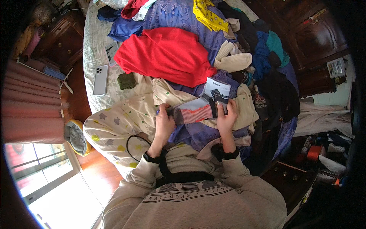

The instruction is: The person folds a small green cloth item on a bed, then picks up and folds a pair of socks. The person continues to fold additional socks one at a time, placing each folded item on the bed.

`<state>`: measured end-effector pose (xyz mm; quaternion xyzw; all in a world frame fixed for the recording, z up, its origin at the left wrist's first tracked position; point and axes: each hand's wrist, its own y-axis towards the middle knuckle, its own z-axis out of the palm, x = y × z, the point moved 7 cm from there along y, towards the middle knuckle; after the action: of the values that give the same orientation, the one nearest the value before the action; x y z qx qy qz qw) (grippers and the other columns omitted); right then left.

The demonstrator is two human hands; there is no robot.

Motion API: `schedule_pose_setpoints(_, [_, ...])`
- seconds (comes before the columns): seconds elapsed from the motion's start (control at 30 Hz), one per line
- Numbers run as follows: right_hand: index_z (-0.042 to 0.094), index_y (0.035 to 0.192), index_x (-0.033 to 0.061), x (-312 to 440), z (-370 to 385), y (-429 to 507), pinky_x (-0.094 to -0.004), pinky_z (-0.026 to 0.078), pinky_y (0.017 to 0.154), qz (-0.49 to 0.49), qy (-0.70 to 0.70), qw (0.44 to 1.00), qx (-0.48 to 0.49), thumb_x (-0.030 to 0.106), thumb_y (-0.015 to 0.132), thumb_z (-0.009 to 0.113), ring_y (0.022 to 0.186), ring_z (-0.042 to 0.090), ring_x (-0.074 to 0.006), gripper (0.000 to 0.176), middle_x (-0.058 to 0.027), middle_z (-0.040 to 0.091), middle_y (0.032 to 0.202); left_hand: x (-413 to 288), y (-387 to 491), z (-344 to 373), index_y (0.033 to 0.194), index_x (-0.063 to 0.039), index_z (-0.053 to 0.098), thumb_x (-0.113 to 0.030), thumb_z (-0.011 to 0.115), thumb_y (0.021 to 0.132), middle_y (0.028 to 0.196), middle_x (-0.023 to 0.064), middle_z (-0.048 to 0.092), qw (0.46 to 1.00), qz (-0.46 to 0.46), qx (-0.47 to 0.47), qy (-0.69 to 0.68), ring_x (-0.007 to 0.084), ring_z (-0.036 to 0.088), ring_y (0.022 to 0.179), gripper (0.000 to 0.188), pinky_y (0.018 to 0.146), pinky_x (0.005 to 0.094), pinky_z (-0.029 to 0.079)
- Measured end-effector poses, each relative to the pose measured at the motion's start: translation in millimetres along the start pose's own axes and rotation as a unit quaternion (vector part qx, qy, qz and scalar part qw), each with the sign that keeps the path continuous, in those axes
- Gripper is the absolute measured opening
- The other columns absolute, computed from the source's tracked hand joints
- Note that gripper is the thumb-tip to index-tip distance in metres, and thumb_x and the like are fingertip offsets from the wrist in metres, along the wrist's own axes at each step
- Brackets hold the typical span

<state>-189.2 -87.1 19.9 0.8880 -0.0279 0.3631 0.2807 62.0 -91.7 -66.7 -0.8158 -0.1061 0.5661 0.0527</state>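
Note:
Both hands hold a grey, white and coral-striped sock [194, 112] stretched sideways above my lap. My left hand [165, 120] pinches its dark grey end. At the other end, my right hand [227, 116] grips the sock near a white paper label [216, 89] that bears writing and a picture. Beyond the sock lies a red garment [165, 54], spread over the bed. Cream ribbed socks [233, 58] rest to the right of it. A folded dark green cloth item [126, 81] sits left of the sock, near my knee.
A smartphone [101, 80] and a second flat device [111, 53] lie on the patterned bedsheet [93, 37] at left. Dark clothes [276, 97] are heaped at the right edge. A yellow garment [210, 15] is at the far side. A pet bed [76, 138] stands on the floor.

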Motion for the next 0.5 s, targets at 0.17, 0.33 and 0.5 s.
schedule_pose_setpoints(0.17, [0.060, 0.092, -0.0033, 0, -4, 4, -0.0365, 0.044, 0.074, 0.021, 0.022, 0.999, -0.013, 0.009, 0.081, 0.063, 0.083, 0.057, -0.0317, 0.016, -0.0150, 0.058, 0.091, -21, -16, -2, 0.107, 0.001, 0.046, 0.010, 0.046, 0.071, 0.077, 0.0192, 0.062, 0.992, -0.002, 0.115, -0.045, 0.0247, 0.064, 0.055, 0.037, 0.048, 0.0349, 0.051])
schedule_pose_setpoints(0.33, [0.058, 0.094, -0.0046, -1, -3, 10, -0.0377, 0.044, 0.076, 0.007, 0.014, 1.000, 0.004, 0.011, 0.081, 0.065, 0.083, 0.056, -0.0338, 0.021, -0.0162, 0.058, 0.093, -5, -25, -1, 0.111, 0.001, 0.047, 0.003, 0.057, 0.075, 0.091, 0.0191, 0.063, 0.975, -0.030, 0.177, -0.128, 0.0212, 0.066, 0.066, 0.038, 0.051, 0.0310, 0.053])
schedule_pose_setpoints(0.5, [0.058, 0.094, -0.0041, 20, -12, 15, -0.0386, 0.043, 0.077, -0.067, -0.068, 0.995, -0.008, 0.013, 0.081, 0.066, 0.087, 0.055, -0.0344, 0.022, -0.0173, 0.057, 0.095, 10, -18, -2, 0.115, 0.001, 0.046, -0.005, 0.065, 0.077, 0.097, 0.0192, 0.062, 0.986, -0.048, 0.148, -0.068, 0.0204, 0.066, 0.080, 0.043, 0.059, 0.0303, 0.053])
